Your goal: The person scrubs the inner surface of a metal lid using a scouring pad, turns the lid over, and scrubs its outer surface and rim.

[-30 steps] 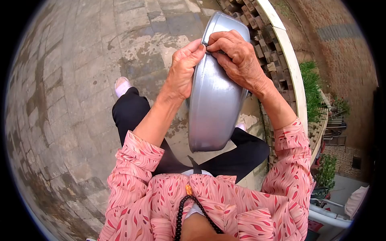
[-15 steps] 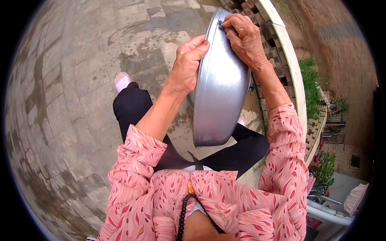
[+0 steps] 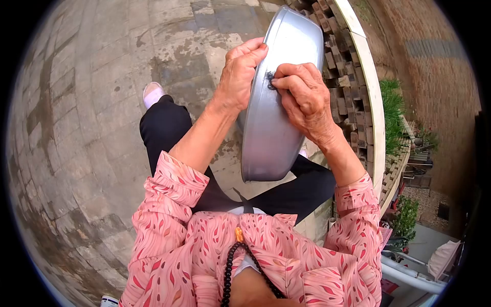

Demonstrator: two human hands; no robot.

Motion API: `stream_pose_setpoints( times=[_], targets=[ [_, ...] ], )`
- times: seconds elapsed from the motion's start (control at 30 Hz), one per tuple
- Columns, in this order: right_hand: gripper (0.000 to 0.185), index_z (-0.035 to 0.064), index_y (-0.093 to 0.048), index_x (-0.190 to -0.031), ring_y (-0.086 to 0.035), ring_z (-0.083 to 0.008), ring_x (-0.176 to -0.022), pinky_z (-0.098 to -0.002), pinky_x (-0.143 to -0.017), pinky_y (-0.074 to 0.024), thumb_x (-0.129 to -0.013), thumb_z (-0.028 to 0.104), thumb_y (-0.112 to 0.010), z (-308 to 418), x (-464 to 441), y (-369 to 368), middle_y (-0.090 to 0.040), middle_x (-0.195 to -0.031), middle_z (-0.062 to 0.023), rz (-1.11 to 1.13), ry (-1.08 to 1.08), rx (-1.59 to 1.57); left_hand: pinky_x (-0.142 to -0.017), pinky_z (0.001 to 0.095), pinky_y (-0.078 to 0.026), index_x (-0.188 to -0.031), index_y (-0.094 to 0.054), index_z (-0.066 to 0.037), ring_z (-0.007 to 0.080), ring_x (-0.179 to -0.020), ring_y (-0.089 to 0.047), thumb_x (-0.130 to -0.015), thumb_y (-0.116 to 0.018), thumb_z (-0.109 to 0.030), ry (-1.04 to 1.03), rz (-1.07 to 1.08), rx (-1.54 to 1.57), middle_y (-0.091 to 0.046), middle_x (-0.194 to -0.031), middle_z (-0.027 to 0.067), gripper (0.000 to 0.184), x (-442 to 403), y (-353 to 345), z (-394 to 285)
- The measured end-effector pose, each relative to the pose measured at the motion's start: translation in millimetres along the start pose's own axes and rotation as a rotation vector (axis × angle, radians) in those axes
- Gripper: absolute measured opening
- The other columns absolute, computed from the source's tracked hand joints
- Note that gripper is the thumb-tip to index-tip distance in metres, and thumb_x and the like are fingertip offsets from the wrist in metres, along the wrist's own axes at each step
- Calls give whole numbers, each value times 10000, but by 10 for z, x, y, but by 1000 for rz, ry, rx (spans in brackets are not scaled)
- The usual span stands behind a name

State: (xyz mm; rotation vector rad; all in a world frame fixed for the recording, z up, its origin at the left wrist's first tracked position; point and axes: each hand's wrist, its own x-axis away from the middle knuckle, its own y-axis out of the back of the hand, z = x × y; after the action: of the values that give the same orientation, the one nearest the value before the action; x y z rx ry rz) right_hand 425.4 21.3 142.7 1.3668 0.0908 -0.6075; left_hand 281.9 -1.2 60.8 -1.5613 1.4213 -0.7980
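Observation:
A deep, silver metal pot lid point(image 3: 271, 138) is held up on its side in front of me, above my bent legs. My left hand point(image 3: 239, 71) is closed around its left rim, thumb on the outer edge. My right hand point(image 3: 306, 97) is closed in a pinch on a small, dark, wiry steel wool scrubber point(image 3: 271, 81). That scrubber presses against the lid's shiny side wall, near the rim and a little above the middle. Most of the scrubber is hidden under my fingers. The inside of the lid faces left, out of sight.
Grey paving point(image 3: 97, 128) with damp patches spreads below and to the left. Stacked bricks point(image 3: 353, 97) and a pale ledge point(image 3: 375, 102) run along the right side. Beyond them are green plants point(image 3: 391, 112) and a white pipe point(image 3: 414, 276).
My right hand has slid down the lid's side wall with the steel wool scrubber, from near the top toward the middle. My left hand keeps its hold on the rim.

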Motion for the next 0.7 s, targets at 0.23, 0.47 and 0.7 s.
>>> stream_pose_setpoints(
  times=[0.23,0.47,0.7],
  targets=[
    [173,43,-607,-846,-579,-262,-876,-374,-812,-464,-703,-54,-613,-266,-96,68,-644,-953,-56,-117,-82,116,-779,253,-568,-1263,-468,102,138,-887,-669,-967,-507,-82,21,-66,-11,-649,-1072,130,351,6,-15,-20],
    [132,37,-618,-873,-575,-294,-899,-370,-830,-450,-758,-20,-586,-710,-323,150,-635,-945,-88,-117,-118,105,-765,236,-552,-1201,-528,81,109,-840,-656,-990,-460,-105,28,58,-4,-659,-1032,86,290,-2,-81,36],
    [169,46,-584,-834,-557,-245,-904,-368,-821,-437,-687,-23,-629,210,71,-170,-615,-980,-37,1,54,22,-750,225,-515,-1087,-590,66,101,-813,-619,-968,-465,-118,-17,-76,-66,-658,-944,75,252,-7,-53,-80]
  ],
)
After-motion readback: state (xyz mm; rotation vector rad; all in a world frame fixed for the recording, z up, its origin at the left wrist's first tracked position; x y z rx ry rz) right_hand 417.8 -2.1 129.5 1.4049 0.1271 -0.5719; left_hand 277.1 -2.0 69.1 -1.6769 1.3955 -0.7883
